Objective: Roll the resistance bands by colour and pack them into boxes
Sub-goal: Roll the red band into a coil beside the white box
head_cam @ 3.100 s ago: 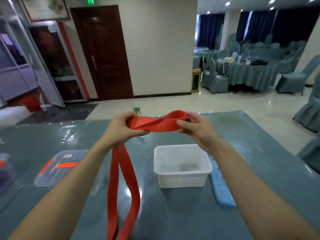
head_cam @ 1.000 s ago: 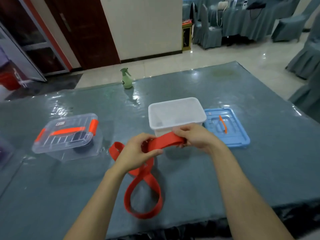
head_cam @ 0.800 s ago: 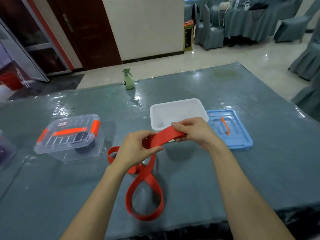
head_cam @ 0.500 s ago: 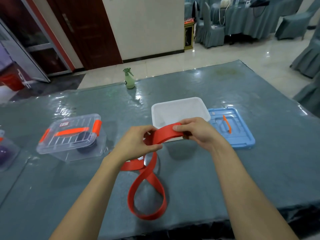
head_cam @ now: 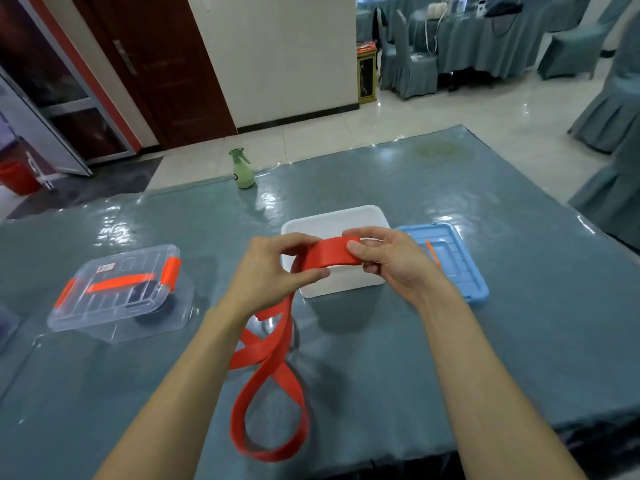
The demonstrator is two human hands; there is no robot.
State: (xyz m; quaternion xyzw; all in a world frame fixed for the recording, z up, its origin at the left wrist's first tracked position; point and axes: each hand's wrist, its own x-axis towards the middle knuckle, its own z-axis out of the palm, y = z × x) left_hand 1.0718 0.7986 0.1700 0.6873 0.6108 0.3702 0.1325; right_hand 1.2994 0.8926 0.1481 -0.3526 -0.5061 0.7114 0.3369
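Tub (head_cam: 339,286) centre, lid (head_cam: 462,271) right, lidded box (head_cam: 117,294) left — bottle (head_cam: 243,172) behind

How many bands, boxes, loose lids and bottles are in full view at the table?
Band: 1
Boxes: 2, white box and clear box
Loose lid: 1
Bottle: 1
Total: 5

Cream wall (head_cam: 277,57), dark door (head_cam: 166,64), glossy tile floor (head_cam: 450,112), draped chairs (head_cam: 412,67).

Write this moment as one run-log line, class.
step: roll | left hand and right hand pinch flat red rubber band near open white plastic box | tail looped on teal table
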